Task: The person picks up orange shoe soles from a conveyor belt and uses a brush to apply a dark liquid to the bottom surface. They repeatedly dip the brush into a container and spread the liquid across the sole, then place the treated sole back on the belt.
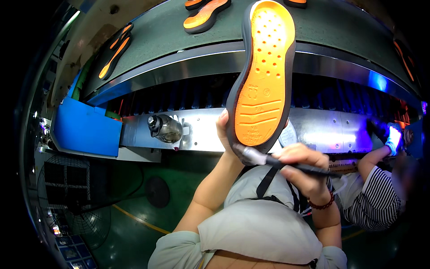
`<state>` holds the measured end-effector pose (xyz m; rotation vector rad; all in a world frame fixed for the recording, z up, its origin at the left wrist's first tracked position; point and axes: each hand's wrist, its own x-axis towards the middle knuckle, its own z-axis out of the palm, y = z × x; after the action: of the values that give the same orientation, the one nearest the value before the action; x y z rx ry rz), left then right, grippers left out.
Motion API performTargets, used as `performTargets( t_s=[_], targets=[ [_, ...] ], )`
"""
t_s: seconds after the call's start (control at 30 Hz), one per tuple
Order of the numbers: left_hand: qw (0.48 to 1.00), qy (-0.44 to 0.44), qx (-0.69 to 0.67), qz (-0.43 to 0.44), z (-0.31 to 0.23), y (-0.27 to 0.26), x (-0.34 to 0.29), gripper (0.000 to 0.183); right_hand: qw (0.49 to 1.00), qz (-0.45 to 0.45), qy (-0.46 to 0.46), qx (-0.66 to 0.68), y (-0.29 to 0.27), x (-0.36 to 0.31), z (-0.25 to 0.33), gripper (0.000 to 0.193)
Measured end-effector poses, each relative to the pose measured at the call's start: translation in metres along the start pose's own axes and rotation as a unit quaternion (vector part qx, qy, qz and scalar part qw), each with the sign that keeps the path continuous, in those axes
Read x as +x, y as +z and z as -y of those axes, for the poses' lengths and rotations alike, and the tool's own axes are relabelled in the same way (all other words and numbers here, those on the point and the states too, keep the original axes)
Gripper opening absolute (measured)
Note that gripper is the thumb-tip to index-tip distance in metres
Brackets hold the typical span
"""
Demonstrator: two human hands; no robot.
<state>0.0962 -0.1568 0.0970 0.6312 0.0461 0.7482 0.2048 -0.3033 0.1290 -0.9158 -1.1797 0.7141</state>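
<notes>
A shoe sole (262, 96) with a black rim and an orange, dimpled inside stands tilted up in front of me. My left hand (223, 129) grips its lower end from the left side, with most of the fingers hidden behind it. Closed around the dark handle of a brush (254, 155) is my right hand (309, 167). The pale, blurred bristles lie against the lower black rim of the sole, or just in front of it.
Several more orange and black soles (207, 17) lie on a green conveyor belt (156, 38) beyond a metal edge. Below it, a metal shelf (201, 130) carries a dark clear bottle (165, 128). A co-worker in a striped shirt (371, 197) is at right; a fan (74, 197) stands at left.
</notes>
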Motion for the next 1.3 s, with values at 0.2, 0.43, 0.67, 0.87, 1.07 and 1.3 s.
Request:
performTargets(
  t_s=[0.2, 0.43, 0.67, 0.87, 1.07, 1.3],
  targets=[
    [1.0, -0.005, 0.004, -0.019, 0.002, -0.003, -0.003, 0.078, 0.996, 0.02, -0.048, -0.077, 0.007, 0.002, -0.007, 0.018],
    [0.998, 0.025, -0.051, 0.012, -0.009, 0.006, -0.004, 0.054, 0.999, 0.018, -0.011, -0.046, -0.014, 0.011, -0.006, 0.015],
    [0.996, 0.051, -0.056, 0.037, -0.014, 0.006, -0.004, 0.042, 0.995, 0.083, 0.008, -0.061, -0.012, 0.011, 0.003, 0.014],
    [0.998, -0.007, -0.065, 0.018, -0.023, 0.009, -0.014, 0.041, 0.985, 0.165, -0.001, 0.041, -0.001, -0.007, 0.012, 0.015],
    [0.993, -0.104, -0.063, 0.016, -0.025, 0.023, -0.019, 0.047, 0.984, 0.156, 0.083, -0.002, 0.004, -0.007, 0.017, 0.014],
    [0.962, -0.267, 0.012, -0.05, -0.03, 0.042, -0.03, 0.047, 0.97, 0.235, 0.016, -0.06, -0.023, 0.004, 0.02, 0.018]
  ],
)
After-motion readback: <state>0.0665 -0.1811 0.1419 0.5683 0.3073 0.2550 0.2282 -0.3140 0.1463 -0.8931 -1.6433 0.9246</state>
